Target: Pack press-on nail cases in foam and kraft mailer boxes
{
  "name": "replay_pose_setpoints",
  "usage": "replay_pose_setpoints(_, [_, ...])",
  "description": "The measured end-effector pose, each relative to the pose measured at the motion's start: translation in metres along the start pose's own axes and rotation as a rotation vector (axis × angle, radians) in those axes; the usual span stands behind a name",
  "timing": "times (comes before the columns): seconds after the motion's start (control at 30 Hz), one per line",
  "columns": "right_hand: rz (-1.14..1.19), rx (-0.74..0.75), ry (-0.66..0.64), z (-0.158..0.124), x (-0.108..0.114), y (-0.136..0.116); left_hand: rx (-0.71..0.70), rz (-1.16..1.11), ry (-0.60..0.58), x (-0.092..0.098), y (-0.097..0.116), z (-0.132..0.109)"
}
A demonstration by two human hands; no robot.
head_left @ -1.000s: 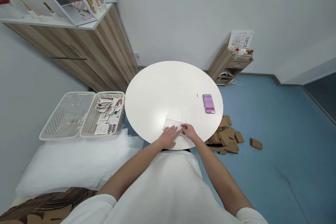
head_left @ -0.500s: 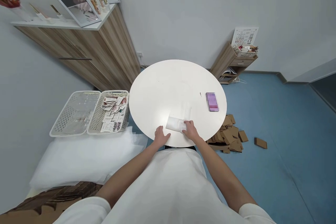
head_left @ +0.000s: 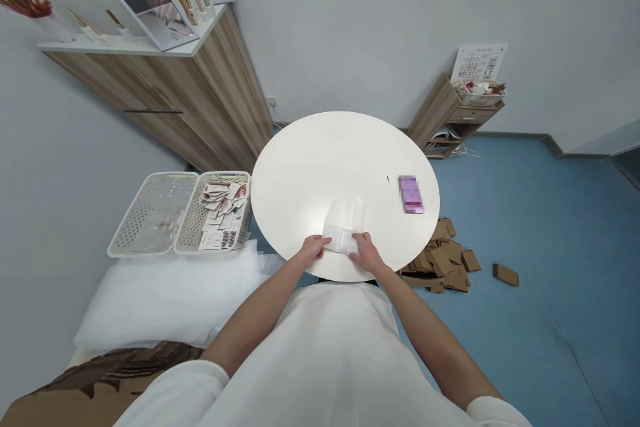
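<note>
A folded, translucent white packing sheet [head_left: 341, 239] lies near the front edge of the white oval table [head_left: 300, 167], with a thinner see-through part spread beyond it. My left hand [head_left: 313, 249] grips its left edge between thumb and fingers. At the right end, my right hand [head_left: 367, 253] is closed on the sheet, thumb toward its near side. Whether anything is wrapped inside the fold cannot be made out.
A purple blurred object [head_left: 411, 195] lies on the table's right side. White baskets [head_left: 187, 213], one holding cards and packets, stand left above a stack of white sheets [head_left: 165, 300]. Flat brown cardboard boxes [head_left: 443, 260] are piled on the floor at right. A wooden cabinet [head_left: 220, 100] stands behind left.
My left hand has moved up from the table edge and taken hold of the sheet's left edge. The see-through part is spread wider. The view has shifted slightly.
</note>
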State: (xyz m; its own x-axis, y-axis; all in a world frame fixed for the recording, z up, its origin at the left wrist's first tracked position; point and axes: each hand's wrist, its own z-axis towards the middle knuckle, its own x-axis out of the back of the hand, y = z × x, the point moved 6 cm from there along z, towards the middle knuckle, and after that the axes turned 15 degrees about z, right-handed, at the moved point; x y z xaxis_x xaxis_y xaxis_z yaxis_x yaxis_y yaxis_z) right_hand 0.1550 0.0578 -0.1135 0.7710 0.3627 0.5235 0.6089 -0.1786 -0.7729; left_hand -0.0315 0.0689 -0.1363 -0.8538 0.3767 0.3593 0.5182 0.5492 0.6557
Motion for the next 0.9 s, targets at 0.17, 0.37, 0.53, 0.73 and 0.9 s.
replay_pose_setpoints(0.17, [0.01,0.0,-0.004,0.002,0.002,0.0,-0.056,0.076,0.019,0.008,0.012,0.001])
replay_pose_setpoints(0.37, [0.02,-0.007,-0.021,0.01,-0.003,-0.005,-0.367,0.566,0.176,0.004,0.05,-0.014])
replay_pose_setpoints(0.53, [0.046,0.009,-0.019,0.018,-0.014,-0.012,-0.47,0.852,0.079,-0.02,0.062,-0.02])
replay_pose_setpoints(0.73, [0.174,0.072,0.003,0.017,-0.012,-0.011,-0.538,1.016,0.02,-0.045,0.061,-0.023])
replay_pose_setpoints(0.9, [0.375,0.002,0.056,0.019,-0.007,-0.002,-0.584,0.975,0.041,-0.052,0.053,-0.029])
